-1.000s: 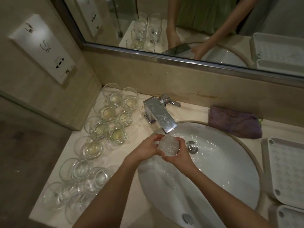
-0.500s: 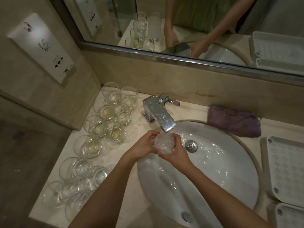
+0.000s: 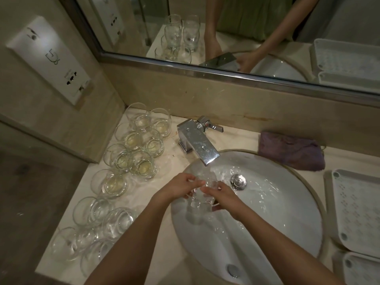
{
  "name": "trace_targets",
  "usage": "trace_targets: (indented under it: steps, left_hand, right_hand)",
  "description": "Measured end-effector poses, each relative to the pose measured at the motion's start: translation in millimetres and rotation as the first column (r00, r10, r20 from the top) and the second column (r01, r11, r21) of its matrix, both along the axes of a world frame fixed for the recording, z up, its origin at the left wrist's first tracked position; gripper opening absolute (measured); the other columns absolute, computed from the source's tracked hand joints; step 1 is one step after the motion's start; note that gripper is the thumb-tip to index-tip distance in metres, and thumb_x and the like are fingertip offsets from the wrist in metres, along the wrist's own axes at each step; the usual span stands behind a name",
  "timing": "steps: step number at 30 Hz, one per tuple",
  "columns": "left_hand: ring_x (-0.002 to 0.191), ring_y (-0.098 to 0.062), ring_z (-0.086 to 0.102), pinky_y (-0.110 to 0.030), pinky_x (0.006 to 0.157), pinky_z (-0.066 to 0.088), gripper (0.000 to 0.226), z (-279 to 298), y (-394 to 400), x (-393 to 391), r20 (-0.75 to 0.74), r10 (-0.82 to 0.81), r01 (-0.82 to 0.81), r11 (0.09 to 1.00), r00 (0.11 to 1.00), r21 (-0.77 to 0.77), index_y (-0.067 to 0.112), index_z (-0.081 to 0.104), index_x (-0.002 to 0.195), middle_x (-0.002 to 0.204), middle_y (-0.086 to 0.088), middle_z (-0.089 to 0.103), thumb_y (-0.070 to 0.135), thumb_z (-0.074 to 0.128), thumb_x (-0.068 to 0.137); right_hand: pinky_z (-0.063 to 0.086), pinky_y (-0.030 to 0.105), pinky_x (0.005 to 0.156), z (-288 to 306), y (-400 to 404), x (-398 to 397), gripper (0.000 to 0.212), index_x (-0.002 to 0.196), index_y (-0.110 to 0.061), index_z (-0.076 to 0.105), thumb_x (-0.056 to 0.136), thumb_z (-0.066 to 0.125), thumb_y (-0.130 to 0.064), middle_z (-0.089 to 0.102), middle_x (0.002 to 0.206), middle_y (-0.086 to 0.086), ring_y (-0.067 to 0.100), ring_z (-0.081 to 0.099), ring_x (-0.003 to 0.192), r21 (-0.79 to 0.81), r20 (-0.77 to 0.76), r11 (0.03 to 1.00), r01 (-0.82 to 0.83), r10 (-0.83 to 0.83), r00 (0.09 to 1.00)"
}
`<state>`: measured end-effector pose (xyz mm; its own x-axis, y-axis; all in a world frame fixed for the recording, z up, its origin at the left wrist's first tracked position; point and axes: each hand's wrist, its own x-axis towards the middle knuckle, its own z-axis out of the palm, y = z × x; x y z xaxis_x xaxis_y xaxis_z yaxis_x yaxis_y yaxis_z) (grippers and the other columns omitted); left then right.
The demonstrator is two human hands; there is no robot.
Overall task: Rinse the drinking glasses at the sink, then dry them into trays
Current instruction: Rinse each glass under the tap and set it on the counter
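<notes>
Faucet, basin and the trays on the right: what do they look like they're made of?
Faucet: polished chromed metal, judging by its mirror-like reflections. Basin: glossy white, probably glazed ceramic, with sharp highlights under the water. Trays: matte white, likely moulded plastic, with a perforated insert and rounded corners.

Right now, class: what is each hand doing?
Left hand: fingers grip the clear drinking glass.
Right hand: fingers grip the same glass.

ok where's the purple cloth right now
In the head view the purple cloth lies on the counter's right side, behind the sink, between the faucet and the nearer white tray.
</notes>
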<state>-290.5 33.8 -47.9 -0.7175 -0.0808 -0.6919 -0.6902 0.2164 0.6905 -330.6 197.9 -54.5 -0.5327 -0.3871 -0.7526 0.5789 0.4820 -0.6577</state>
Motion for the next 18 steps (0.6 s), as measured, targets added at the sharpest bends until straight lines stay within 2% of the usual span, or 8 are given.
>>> trace_targets:
  steps: [2,6,8,10,11,13,15,18]
  left_hand:
    - [0.059,-0.012,0.06,-0.022,0.06,0.051,0.04,1.7,-0.2,-0.9,0.06,-0.074,0.077,0.995,0.995,-0.058,0.007,0.063,0.095,0.074,-0.004,0.063,0.047,0.056,0.093]
    - [0.054,-0.013,0.062,-0.021,0.053,0.052,0.054,0.2,1.1,-0.8,0.084,-0.031,0.036,0.997,0.996,-0.064,-0.001,0.064,0.098,0.08,-0.009,0.066,0.051,0.05,0.094]
    - [0.058,-0.013,0.062,-0.024,0.059,0.052,0.041,1.1,0.1,-0.6,0.03,0.004,-0.003,1.0,1.0,-0.025,0.006,0.064,0.091,0.076,-0.006,0.066,0.046,0.055,0.093]
    - [0.067,-0.013,0.063,-0.026,0.069,0.052,0.019,3.7,-3.3,-1.3,-0.039,0.059,-0.056,0.996,0.997,0.071,0.014,0.064,0.097,0.083,-0.004,0.066,0.032,0.064,0.091]
    - [0.074,-0.012,0.063,-0.025,0.072,0.052,0.019,4.8,-4.9,-1.6,-0.067,0.085,-0.076,0.989,0.994,0.127,0.016,0.063,0.104,0.09,-0.003,0.066,0.022,0.069,0.088]
    - [0.093,-0.011,0.062,-0.021,0.079,0.05,0.039,6.0,-6.6,-2.9,-0.13,0.115,-0.09,0.979,0.985,0.184,0.016,0.059,0.114,0.105,-0.002,0.064,0.006,0.075,0.08]
    - [0.106,-0.012,0.058,-0.019,0.087,0.048,0.047,6.0,-4.9,-3.1,-0.199,0.144,-0.105,0.975,0.969,0.196,0.015,0.057,0.11,0.111,-0.002,0.061,-0.005,0.077,0.073]
    - [0.105,-0.01,0.057,-0.02,0.085,0.048,0.048,4.0,-2.5,-3.4,-0.197,0.182,-0.141,0.968,0.963,0.207,0.018,0.055,0.108,0.113,-0.002,0.061,-0.007,0.076,0.072]
  right_hand:
    - [0.057,0.034,0.064,3.7,0.4,0.0,0.042,0.109,-0.012,0.061,0.084,0.067,-0.045,0.067,0.094,0.01,0.019,0.066,0.072,0.002,0.119,0.999,-0.032,0.032,0.992]
    - [0.057,0.032,0.059,8.9,0.4,-4.5,0.046,0.092,-0.011,0.06,0.084,0.06,-0.057,0.068,0.09,0.014,0.022,0.068,0.064,0.031,0.149,0.999,-0.037,0.032,0.988]
    - [0.058,0.034,0.062,8.9,1.4,-7.6,0.045,0.099,-0.011,0.057,0.084,0.064,-0.052,0.066,0.094,0.015,0.022,0.067,0.068,0.024,0.089,0.999,-0.033,0.03,0.996]
    - [0.058,0.033,0.067,6.8,4.0,-10.1,0.046,0.111,-0.01,0.053,0.082,0.073,-0.039,0.063,0.098,0.013,0.018,0.062,0.074,-0.003,-0.004,1.0,-0.025,0.025,1.0]
    - [0.056,0.032,0.07,5.0,5.5,-11.3,0.05,0.115,-0.013,0.05,0.078,0.078,-0.031,0.061,0.099,0.01,0.016,0.061,0.078,-0.018,-0.067,1.0,-0.026,0.024,0.997]
    - [0.053,0.025,0.075,1.5,7.8,-12.9,0.062,0.119,-0.019,0.047,0.07,0.085,-0.021,0.059,0.103,0.004,0.012,0.06,0.084,-0.034,-0.221,0.998,-0.059,0.05,0.974]
    - [0.05,0.021,0.078,0.8,6.6,-14.7,0.075,0.125,-0.021,0.043,0.066,0.088,-0.015,0.056,0.111,0.001,0.011,0.059,0.093,-0.047,-0.326,0.995,-0.089,0.069,0.943]
    - [0.049,0.02,0.079,0.1,3.7,-21.0,0.08,0.132,-0.023,0.042,0.066,0.087,-0.017,0.056,0.117,0.0,0.016,0.058,0.103,0.0,-0.382,0.991,-0.133,0.123,0.916]
